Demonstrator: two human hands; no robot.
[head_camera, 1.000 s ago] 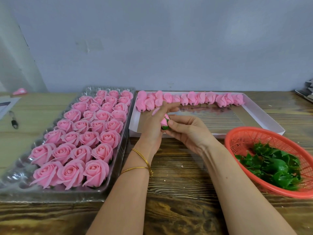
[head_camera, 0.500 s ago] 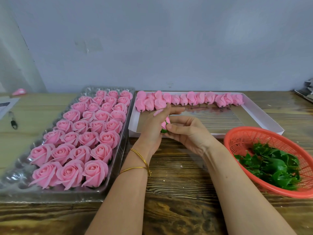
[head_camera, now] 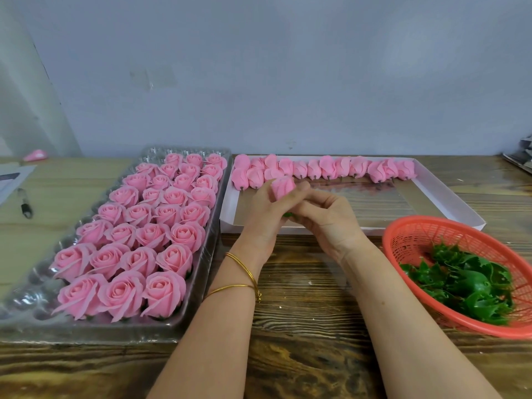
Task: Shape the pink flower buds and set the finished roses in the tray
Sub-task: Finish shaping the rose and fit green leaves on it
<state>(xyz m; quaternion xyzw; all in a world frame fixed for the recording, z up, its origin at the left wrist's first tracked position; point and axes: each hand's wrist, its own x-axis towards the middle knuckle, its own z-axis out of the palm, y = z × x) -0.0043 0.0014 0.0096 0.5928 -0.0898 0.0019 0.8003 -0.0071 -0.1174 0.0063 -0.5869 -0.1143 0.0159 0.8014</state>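
Pink bud [head_camera: 283, 188] upright, tip up; left hand [head_camera: 264, 218], right hand [head_camera: 326, 224] fingers [head_camera: 316, 198] clamped on it.

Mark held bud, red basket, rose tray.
held bud [head_camera: 283, 188], head view, on its pink petals.
red basket [head_camera: 414, 240], head view, on bare inner mesh.
rose tray [head_camera: 26, 300], head view, on an unfilled left pocket.

The wooden counter [head_camera: 302, 326] carries a clear tray [head_camera: 211, 249] of pink roses [head_camera: 135, 254] left of the fingers [head_camera: 316, 198], a white box [head_camera: 449, 194] holding a row of buds [head_camera: 328, 169] just beyond them, and a red basket [head_camera: 387, 240] of green leaves [head_camera: 460, 280] to their right. Far to their left lie a pen [head_camera: 25, 204] and a sheet of paper [head_camera: 14, 180].
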